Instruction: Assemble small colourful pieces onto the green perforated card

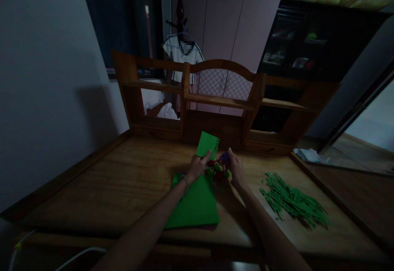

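green sheet at the left hand's 12 o'clock, notched edge turned toward the right hand

seen from where i stand in the room, with 12 o'clock pointing away from the person. the green sheet (207, 144) is above the surface (129, 176), just beyond the left hand (198, 166). that hand is the nearer one: it grips the sheet at its near edge, thumb on the upper face. the sheet's longer axis appears to run roughly from 6 o'clock toward 12, leaning slightly to 1. its notched edge is on the 3 o'clock side.

the right hand (236, 168) is closed around a small purple object (224, 157), partly covered by the fingers and too blurred to identify. from this hand, the sheet is at about 10 o'clock, near but apart from the fingers. whether the purple object touches the sheet, i cannot tell.

between the hands, on their near side, sit small red and green items (218, 173), details unclear. a green stack (197, 205) lies flat at 6 o'clock of the left hand, partly under its wrist. a pile of green strips (295, 203) lies at 4 o'clock of the right hand, well apart from it.
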The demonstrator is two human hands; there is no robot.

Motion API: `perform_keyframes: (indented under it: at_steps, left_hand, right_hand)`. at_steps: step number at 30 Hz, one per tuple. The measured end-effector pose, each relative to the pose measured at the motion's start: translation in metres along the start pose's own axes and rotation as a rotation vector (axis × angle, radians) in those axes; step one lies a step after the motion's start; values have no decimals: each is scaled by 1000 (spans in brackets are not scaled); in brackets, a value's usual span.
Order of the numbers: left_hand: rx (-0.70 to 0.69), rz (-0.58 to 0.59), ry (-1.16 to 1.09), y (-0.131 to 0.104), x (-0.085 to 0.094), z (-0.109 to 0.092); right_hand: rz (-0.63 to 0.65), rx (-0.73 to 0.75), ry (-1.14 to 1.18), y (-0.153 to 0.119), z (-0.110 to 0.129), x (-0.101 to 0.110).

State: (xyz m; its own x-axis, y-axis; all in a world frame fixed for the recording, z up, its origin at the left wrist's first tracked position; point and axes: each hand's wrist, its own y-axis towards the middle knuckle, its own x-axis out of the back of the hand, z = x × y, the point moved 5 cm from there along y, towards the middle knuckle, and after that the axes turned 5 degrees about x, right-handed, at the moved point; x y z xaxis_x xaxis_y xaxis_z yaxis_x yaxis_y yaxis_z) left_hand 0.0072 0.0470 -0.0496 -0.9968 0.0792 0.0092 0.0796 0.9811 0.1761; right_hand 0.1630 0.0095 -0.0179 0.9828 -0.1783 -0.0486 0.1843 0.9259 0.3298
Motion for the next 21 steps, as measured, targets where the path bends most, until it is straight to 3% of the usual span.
perform_keyframes:
  at_steps: [11, 18, 21]
  left_hand:
    - [-1, 47, 17, -2, 0, -6]
    - [-58, 14, 143, -5, 1, -15]
    - [-79, 23, 154, -4, 1, -17]
  right_hand:
    - [-133, 145, -298, 0, 3, 18]
    - [-27, -90, -2, 4, -15, 9]
    - [-6, -75, 31, 6, -13, 5]
